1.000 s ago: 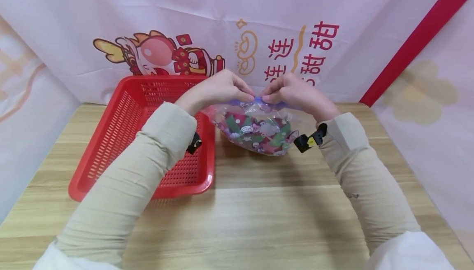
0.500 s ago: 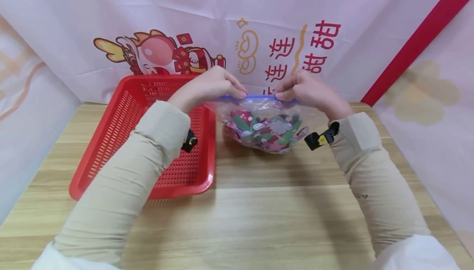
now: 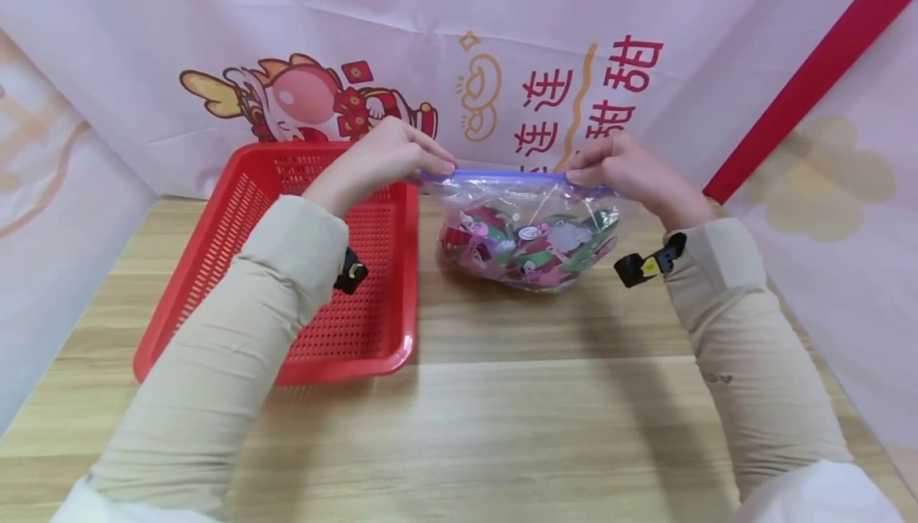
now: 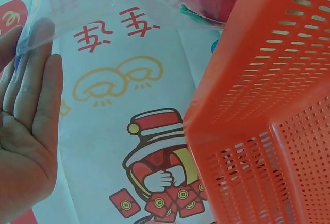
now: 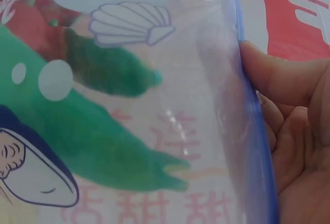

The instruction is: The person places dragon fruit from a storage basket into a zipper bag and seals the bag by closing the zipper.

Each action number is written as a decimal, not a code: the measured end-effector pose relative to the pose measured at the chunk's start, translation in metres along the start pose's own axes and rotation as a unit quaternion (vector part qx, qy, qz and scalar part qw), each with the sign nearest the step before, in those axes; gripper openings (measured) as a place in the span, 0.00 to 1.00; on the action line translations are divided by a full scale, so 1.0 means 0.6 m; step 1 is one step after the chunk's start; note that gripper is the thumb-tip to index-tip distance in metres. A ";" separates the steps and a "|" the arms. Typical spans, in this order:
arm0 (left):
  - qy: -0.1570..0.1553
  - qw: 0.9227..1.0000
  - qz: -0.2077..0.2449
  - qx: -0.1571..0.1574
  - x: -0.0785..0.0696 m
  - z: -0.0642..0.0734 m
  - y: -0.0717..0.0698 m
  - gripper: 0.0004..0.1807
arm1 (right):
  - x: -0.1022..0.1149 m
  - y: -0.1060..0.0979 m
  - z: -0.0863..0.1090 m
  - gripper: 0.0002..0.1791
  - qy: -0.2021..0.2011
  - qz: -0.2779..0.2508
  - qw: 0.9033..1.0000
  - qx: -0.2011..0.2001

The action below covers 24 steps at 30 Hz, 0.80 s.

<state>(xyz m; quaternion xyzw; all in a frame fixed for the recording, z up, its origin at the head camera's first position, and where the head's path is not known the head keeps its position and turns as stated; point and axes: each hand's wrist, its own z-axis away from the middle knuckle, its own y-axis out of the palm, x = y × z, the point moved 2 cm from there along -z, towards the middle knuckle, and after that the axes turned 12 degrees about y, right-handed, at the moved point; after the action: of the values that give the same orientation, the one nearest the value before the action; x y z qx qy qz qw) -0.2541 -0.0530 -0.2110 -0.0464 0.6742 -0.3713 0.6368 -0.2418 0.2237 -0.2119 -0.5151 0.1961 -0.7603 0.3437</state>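
Note:
A clear zip-lock bag (image 3: 527,248) with printed cartoon figures stands at the back of the table, its blue-purple zip strip (image 3: 509,177) on top. Red and green items (image 5: 103,141) show through the plastic, some shaped like green stalks. My left hand (image 3: 390,158) pinches the strip's left end between thumb and fingers. Toward the other end, my right hand (image 3: 631,174) pinches the strip too, thumb on the near side. In the left wrist view, the left hand (image 4: 31,110) has its fingers behind the bag's edge. The strip is stretched straight between both hands.
A red perforated plastic basket (image 3: 410,308) stands left of the bag, partly under my left forearm. The wooden table (image 3: 488,427) extends toward me. A white printed cloth (image 3: 402,21) hangs behind, and more cloth borders both sides.
My hands have moved apart along the zip strip from its middle, the left hand leftward and the right hand rightward. The bag's top now spreads wide and straight. The basket stays put.

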 end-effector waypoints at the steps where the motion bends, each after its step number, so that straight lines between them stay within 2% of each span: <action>1: -0.002 1.000 0.008 -0.002 0.002 0.000 0.000 0.16 | -0.001 -0.001 0.000 0.16 0.004 0.000 1.000 0.001; 11: -0.013 0.999 0.052 -0.009 0.009 -0.002 0.010 0.18 | -0.007 0.003 -0.003 0.19 0.020 -0.006 1.000 0.016; 16: -0.004 0.999 0.047 -0.018 0.014 -0.006 0.018 0.18 | -0.013 0.007 -0.004 0.19 0.028 -0.012 0.999 0.020; 20: 0.004 0.999 0.040 -0.020 0.022 -0.007 0.028 0.18 | -0.020 0.014 -0.008 0.19 0.023 0.005 1.000 0.005; 24: 0.005 0.999 0.039 -0.036 0.031 -0.006 0.039 0.17 | -0.028 0.023 -0.012 0.17 0.010 0.020 1.000 -0.008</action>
<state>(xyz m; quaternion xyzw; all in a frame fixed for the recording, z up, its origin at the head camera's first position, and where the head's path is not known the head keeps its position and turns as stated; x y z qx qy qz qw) -0.2512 -0.0444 -0.2398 -0.0411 0.6918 -0.3218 0.6451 -0.2400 0.2259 -0.2343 -0.5063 0.2159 -0.7565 0.3531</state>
